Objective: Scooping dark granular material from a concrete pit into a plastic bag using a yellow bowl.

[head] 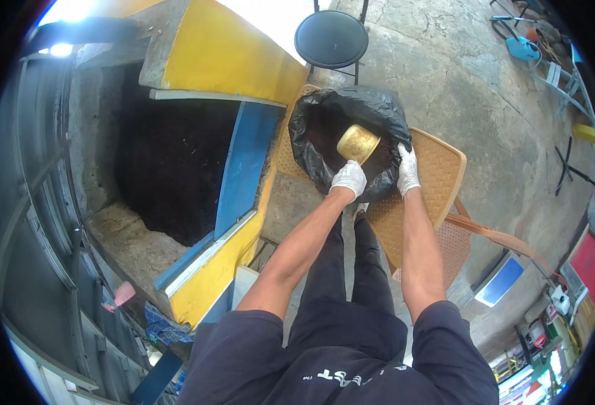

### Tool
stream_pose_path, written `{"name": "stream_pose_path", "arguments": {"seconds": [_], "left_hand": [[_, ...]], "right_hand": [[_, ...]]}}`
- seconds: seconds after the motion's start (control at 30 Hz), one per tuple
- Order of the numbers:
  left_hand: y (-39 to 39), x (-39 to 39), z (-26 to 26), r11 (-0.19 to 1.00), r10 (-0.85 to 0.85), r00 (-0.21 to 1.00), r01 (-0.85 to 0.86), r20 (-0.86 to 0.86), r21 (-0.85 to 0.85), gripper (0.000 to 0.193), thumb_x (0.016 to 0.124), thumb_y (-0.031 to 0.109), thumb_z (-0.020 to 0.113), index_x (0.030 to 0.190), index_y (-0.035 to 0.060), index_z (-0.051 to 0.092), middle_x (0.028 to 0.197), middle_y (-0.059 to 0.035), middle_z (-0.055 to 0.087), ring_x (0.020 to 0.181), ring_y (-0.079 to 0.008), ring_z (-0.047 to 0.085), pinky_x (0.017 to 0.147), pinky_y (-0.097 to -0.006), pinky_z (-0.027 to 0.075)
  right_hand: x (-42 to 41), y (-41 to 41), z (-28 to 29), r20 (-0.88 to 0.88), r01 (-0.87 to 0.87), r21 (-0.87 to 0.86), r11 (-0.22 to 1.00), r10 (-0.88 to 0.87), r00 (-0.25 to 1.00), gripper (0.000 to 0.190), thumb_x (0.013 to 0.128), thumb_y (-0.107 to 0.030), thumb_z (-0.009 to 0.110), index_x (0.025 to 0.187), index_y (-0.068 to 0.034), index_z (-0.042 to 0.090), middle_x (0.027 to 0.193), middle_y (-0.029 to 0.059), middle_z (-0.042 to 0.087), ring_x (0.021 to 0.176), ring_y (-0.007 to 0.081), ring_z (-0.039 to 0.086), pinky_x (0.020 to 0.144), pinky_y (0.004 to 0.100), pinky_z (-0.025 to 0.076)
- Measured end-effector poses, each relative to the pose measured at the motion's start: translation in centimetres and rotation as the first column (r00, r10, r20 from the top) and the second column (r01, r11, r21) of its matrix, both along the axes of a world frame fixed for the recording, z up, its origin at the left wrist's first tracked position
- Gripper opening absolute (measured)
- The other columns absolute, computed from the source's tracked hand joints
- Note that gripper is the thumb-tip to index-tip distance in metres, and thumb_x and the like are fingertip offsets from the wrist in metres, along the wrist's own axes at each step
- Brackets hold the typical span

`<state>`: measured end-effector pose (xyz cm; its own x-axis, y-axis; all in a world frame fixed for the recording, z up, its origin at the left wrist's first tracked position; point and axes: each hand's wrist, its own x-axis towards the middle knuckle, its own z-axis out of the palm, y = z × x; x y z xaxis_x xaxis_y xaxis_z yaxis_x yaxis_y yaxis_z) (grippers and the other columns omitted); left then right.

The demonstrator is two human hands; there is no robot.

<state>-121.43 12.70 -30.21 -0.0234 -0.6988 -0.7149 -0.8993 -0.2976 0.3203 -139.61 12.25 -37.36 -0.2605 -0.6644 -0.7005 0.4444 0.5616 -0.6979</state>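
Observation:
My left hand [349, 179], in a white glove, is closed on the handle end of a yellowish, stained dipper [357, 144]. The dipper is tilted over the mouth of a black plastic bag [378, 104], its rim towards the right; its inside is mostly hidden. Dark, loose soil-like material [323, 126] shows inside the bag. My right hand [408, 169], also gloved, grips the bag's rolled right rim. Underneath, the bag rests among tan perforated plastic chairs [429, 177], which partly hide behind it.
To the left, a concrete bay [130, 225] holds a dark soil-like heap [176, 152], bordered by a blue board [249, 157] and a yellow wall [226, 50]. A black round stool [331, 39] stands beyond the bag. A blue-and-white panel [500, 278] lies on the concrete floor [429, 66] at right.

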Motion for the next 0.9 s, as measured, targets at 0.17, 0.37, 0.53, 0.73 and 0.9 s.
{"name": "stream_pose_path", "arguments": {"seconds": [0.17, 0.37, 0.53, 0.73, 0.9], "left_hand": [[-3.1, 1.6, -0.7, 0.993, -0.069, 0.997, 0.065, 0.037, 0.098, 0.036, 0.094, 0.028, 0.049, 0.103, 0.0, 0.07, 0.111, -0.0261, 0.066, 0.107, -0.0414, 0.063, 0.092, -0.0491, 0.052], [-1.9, 1.2, -1.5, 0.995, -0.065, 0.997, 0.069, -0.047, 0.077, 0.039, 0.096, 0.028, 0.047, 0.107, -0.0044, 0.066, 0.108, -0.0315, 0.064, 0.108, -0.0452, 0.061, 0.091, -0.0513, 0.05], [-2.6, 1.6, -2.6, 0.949, -0.245, 0.954, 0.273, -0.174, 0.159, 0.031, 0.094, 0.022, 0.049, 0.1, -0.0043, 0.065, 0.102, -0.0305, 0.065, 0.1, -0.0428, 0.065, 0.085, -0.0499, 0.052], [-3.3, 1.2, -1.3, 0.796, 0.255, 0.898, 0.016, -0.359, 0.605, 0.023, 0.096, 0.03, 0.052, 0.084, 0.0108, 0.052, 0.058, -0.0009, 0.041, 0.043, -0.015, 0.039, 0.039, -0.0332, 0.03], [-4.3, 4.4, -0.8, 0.654, 0.478, 0.78, -0.01, -0.403, 0.757, 0.023, 0.096, 0.033, 0.054, 0.08, 0.0199, 0.046, 0.058, 0.0095, 0.034, 0.042, -0.0026, 0.027, 0.038, -0.0241, 0.016]], "right_hand": [[2.1, -1.1, 2.7, 0.202, 0.093, -0.019, 0.995, -0.088, 0.975, 0.046, 0.095, -0.032, 0.061, 0.134, -0.009, 0.054, 0.125, 0.0064, 0.062, 0.111, 0.0225, 0.059, 0.098, 0.0396, 0.046], [2.7, -0.8, 4.0, 0.343, 0.206, 0.04, 0.978, -0.207, 0.916, 0.045, 0.095, -0.033, 0.062, 0.133, -0.009, 0.056, 0.121, 0.0067, 0.064, 0.11, 0.0233, 0.061, 0.095, 0.0386, 0.049], [2.8, -1.3, 4.5, 0.39, 0.264, 0.049, 0.963, -0.262, 0.883, 0.043, 0.097, -0.03, 0.057, 0.133, -0.008, 0.053, 0.123, 0.009, 0.063, 0.111, 0.0257, 0.06, 0.095, 0.0436, 0.05], [1.6, -1.9, 4.7, 0.308, 0.21, 0.147, 0.967, -0.247, 0.919, 0.044, 0.096, -0.033, 0.056, 0.134, -0.011, 0.051, 0.126, 0.0109, 0.059, 0.114, 0.0265, 0.058, 0.097, 0.0449, 0.048], [2.7, -2.1, 6.4, 0.06, 0.093, 0.265, 0.96, -0.113, 0.992, 0.053, 0.094, -0.03, 0.062, 0.139, -0.008, 0.045, 0.132, 0.0116, 0.057, 0.12, 0.026, 0.055, 0.1, 0.0417, 0.046]]}}
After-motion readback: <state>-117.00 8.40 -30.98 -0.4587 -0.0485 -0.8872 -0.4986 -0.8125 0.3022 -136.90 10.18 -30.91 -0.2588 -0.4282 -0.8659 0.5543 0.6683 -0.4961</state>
